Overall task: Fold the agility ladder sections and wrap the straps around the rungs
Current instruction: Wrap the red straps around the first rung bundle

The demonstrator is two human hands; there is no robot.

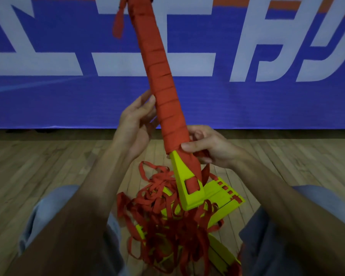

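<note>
Wrapped rung bundle (167, 100) tilts up toward 12 o'clock. Your left hand (134, 124), fingers near straight, steadies its side. Your right hand (207, 150) pinches the strap (200, 154) at the wrap's lower end. Keep it taut and feed the loose straps (159, 216) at 6 o'clock in untwisted.

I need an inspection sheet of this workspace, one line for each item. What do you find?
Surface: wooden floor, person seated on it.
Job's things: wrapped bundle of rungs in red strap, held tilted; loose red straps tangled over yellow rungs below.
Clutter: nothing seen.
Fingers: left hand rests against the bundle; right hand grips its lower end.
Cables: nothing seen.
Surroundings: blue banner with white lettering.
</note>
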